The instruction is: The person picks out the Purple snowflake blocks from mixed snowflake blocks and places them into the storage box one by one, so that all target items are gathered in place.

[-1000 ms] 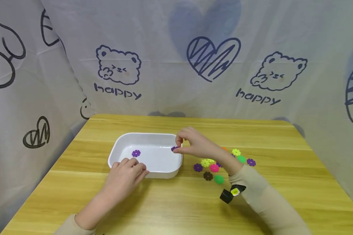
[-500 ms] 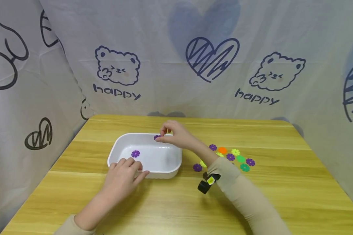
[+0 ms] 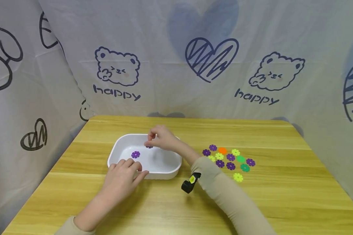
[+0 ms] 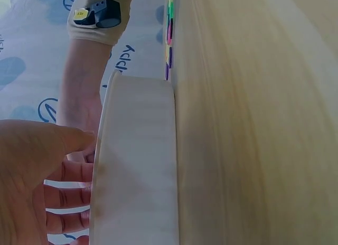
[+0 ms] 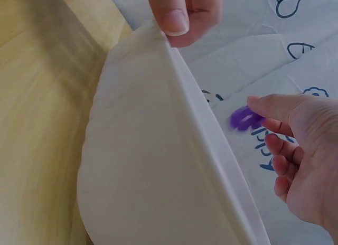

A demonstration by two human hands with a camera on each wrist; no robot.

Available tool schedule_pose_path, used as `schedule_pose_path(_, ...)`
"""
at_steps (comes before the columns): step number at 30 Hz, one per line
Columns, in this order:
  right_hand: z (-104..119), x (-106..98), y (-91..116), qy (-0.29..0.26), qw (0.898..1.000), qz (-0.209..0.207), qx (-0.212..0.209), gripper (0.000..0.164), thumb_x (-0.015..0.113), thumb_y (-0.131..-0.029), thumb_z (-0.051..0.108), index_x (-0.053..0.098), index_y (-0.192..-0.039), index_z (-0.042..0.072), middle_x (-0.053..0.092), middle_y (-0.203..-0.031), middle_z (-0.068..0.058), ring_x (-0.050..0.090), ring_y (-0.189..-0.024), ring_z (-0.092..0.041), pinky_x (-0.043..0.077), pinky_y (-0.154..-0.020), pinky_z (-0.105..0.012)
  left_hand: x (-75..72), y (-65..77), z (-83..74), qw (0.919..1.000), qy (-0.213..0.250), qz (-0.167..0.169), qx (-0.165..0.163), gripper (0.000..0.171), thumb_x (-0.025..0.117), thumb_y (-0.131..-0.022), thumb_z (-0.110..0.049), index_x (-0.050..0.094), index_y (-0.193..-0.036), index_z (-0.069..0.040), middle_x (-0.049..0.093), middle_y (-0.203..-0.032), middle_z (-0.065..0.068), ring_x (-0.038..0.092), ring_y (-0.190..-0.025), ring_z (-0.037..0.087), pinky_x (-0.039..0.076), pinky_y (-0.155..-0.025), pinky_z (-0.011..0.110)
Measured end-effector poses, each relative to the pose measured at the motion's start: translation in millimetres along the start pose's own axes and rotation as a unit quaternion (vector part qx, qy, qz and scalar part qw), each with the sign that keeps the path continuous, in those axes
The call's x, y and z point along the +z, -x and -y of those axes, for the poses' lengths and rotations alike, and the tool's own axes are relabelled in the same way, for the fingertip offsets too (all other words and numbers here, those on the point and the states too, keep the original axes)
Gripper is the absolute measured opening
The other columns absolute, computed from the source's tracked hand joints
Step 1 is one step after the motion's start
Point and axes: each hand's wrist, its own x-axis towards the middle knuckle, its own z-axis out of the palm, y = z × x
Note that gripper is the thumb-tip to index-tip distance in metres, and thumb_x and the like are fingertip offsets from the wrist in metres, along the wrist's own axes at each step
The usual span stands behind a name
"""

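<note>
A white plastic tray (image 3: 164,175) stands left of centre on the table. My left hand (image 3: 122,174) grips its near rim; the left wrist view has the thumb at the rim and the fingers (image 4: 68,195) over the inner side. Over the tray's back part, my right hand (image 3: 163,138) pinches a purple snowflake disc (image 5: 247,119) between thumb and forefinger. In the head view that disc shows only partly under the fingertips. Another purple snowflake disc (image 3: 135,154) lies flat on the tray floor, left of the held one.
Right of the tray lie several loose snowflake discs in purple, yellow, an orange one (image 3: 222,150) and a green one (image 3: 245,167). The right forearm (image 3: 211,176), with a black wrist camera (image 3: 191,182), covers part of this area. A printed curtain (image 3: 164,71) hangs behind the table.
My right hand has carried the purple disc leftward from the tray's right end, rising near the back rim, then lowering over the tray. The left hand has stayed at the near rim.
</note>
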Motion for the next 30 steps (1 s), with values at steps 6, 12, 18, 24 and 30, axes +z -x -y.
schedule_pose_path(6, 3.6, 4.6, -1.7, 0.000, 1.000, 0.004, 0.016, 0.018, 0.072, -0.088, 0.026, 0.063, -0.083, 0.012, 0.061, -0.087, -0.001, 0.055, -0.100, -0.029, 0.037, -0.084, -0.030, 0.2, 0.3, -0.2, 1.0000, 0.001, 0.001, 0.000, 0.023, 0.069, -0.088, -0.042, 0.064, -0.083, -0.020, 0.059, -0.080, -0.005, 0.055, -0.076, 0.019, 0.038, -0.064, 0.034)
schedule_pose_path(12, 1.5, 2.9, 6.5, -0.001, 1.000, -0.004, 0.011, 0.018, 0.072, -0.089, 0.028, 0.063, -0.086, 0.012, 0.062, -0.097, -0.003, 0.054, -0.107, -0.029, 0.039, -0.090, -0.034, 0.9, 1.2, 0.8, 1.0000, 0.000, -0.001, 0.002, 0.023, 0.069, -0.087, -0.042, 0.065, -0.082, -0.020, 0.059, -0.079, -0.005, 0.055, -0.075, 0.019, 0.038, -0.063, 0.034)
schedule_pose_path(18, -4.6, -8.0, 22.5, 0.013, 0.999, -0.032, -0.019, 0.018, 0.073, -0.087, 0.026, 0.064, -0.086, 0.011, 0.064, -0.101, -0.012, 0.054, -0.104, -0.028, 0.041, -0.093, -0.037, 0.9, 1.4, 1.5, 1.0000, 0.001, 0.005, -0.002, 0.023, 0.069, -0.088, -0.042, 0.064, -0.082, -0.020, 0.059, -0.080, -0.005, 0.055, -0.075, 0.019, 0.038, -0.064, 0.034)
schedule_pose_path(24, -10.9, -26.1, 45.0, 0.032, 0.998, -0.048, -0.033, 0.018, 0.073, -0.087, 0.027, 0.064, -0.086, 0.012, 0.063, -0.100, -0.007, 0.054, -0.101, -0.024, 0.043, -0.093, -0.038, 0.3, 1.0, 2.1, 0.9999, 0.004, 0.007, -0.007, 0.024, 0.068, -0.088, -0.044, 0.064, -0.083, -0.021, 0.059, -0.080, -0.005, 0.054, -0.076, 0.018, 0.038, -0.065, 0.034)
schedule_pose_path(30, -19.1, -47.1, 74.9, 0.046, 0.997, -0.055, -0.027, 0.017, 0.073, -0.087, 0.026, 0.063, -0.088, 0.012, 0.061, -0.101, -0.008, 0.052, -0.101, -0.023, 0.043, -0.092, -0.039, 0.2, 0.1, 2.0, 0.9999, 0.008, 0.006, -0.008, 0.024, 0.068, -0.088, -0.044, 0.065, -0.083, -0.020, 0.059, -0.080, -0.005, 0.054, -0.075, 0.018, 0.039, -0.065, 0.035)
